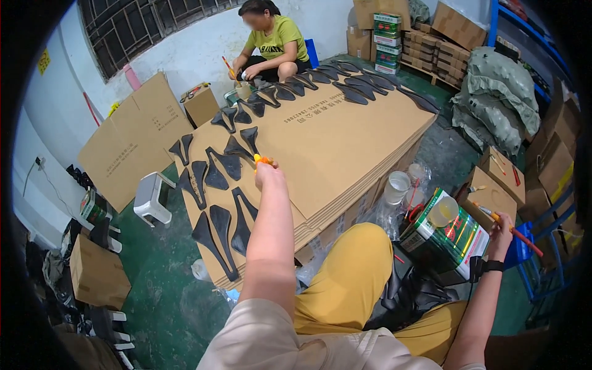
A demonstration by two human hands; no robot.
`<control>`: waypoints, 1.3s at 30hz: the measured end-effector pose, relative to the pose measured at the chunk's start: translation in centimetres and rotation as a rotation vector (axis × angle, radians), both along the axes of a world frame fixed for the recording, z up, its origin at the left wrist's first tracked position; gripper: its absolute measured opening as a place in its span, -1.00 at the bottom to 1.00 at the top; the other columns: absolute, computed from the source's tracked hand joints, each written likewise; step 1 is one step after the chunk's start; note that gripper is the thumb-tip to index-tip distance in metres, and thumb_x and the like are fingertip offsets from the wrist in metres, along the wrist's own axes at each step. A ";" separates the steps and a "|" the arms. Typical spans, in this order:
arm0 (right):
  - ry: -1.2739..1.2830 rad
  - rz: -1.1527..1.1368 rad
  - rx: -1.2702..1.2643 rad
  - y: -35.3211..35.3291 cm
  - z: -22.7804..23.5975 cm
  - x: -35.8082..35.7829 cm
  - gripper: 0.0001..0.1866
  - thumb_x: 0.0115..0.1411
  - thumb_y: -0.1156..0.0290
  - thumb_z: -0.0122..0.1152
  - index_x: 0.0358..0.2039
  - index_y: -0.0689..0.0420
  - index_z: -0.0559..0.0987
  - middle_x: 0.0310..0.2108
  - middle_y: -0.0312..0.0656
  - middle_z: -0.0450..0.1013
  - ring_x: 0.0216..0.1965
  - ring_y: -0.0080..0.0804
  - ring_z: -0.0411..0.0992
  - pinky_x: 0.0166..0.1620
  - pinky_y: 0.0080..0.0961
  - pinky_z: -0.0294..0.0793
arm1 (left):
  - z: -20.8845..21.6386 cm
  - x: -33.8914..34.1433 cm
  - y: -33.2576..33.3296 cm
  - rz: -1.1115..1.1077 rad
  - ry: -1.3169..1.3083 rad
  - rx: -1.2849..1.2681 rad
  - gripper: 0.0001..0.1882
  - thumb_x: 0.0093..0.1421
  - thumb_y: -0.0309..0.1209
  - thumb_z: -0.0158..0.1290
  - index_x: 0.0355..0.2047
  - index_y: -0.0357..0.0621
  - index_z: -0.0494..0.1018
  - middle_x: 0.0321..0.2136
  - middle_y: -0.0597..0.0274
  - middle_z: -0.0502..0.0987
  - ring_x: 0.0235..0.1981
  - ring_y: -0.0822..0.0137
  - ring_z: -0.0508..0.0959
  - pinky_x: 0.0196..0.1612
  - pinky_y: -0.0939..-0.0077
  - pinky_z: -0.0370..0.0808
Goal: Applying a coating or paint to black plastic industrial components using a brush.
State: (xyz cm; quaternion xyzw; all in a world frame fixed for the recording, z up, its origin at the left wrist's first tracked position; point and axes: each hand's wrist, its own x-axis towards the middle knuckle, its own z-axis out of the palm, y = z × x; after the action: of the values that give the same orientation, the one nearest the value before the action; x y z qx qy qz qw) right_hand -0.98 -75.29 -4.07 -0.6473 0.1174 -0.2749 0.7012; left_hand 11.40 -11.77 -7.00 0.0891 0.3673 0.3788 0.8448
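My left arm reaches out over the cardboard stack [345, 142]. The closed fingers of my left hand [269, 174], with orange and yellow covers on the tips, pinch the narrow end of a black tapered, saddle-like piece [249, 135]. More such black pieces [216, 169] lie in rows along the stack's left and far edges. At the right, my right hand [502, 233] is closed round a paintbrush [523, 239] with a red-orange handle. Its head points toward a clear cup of yellowish liquid [444, 211] on a green rectangular can [441, 237].
Across the stack sits a co-worker [271, 46] holding a brush beside a cup. Plastic tubs [396, 185] stand near the can, and brushes lie on an open carton [493, 194]. A white stool [154, 198] is at the left, grey sacks [496, 92] at the right.
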 end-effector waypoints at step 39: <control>-0.002 0.040 0.024 0.7 0.3 -0.8 -0.83 0.17 0.29 0.05 -0.44 0.08 0.52 -0.70 -0.46 0.22 -0.73 -0.78 0.15 -0.68 -0.84 0.05 | -1.1 -2.0 0.1 -0.143 -0.153 0.039 -0.77 0.33 -0.26 -0.36 -0.28 -0.04 0.27 -0.48 0.26 0.51 -0.61 0.44 0.43 -0.67 0.67 0.19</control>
State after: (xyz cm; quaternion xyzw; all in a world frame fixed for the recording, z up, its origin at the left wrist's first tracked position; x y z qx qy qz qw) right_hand -1.78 -74.57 -3.74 -0.6409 0.1073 -0.2601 0.7142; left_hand 9.39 -11.71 -8.09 0.1021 0.2869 0.3301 0.8935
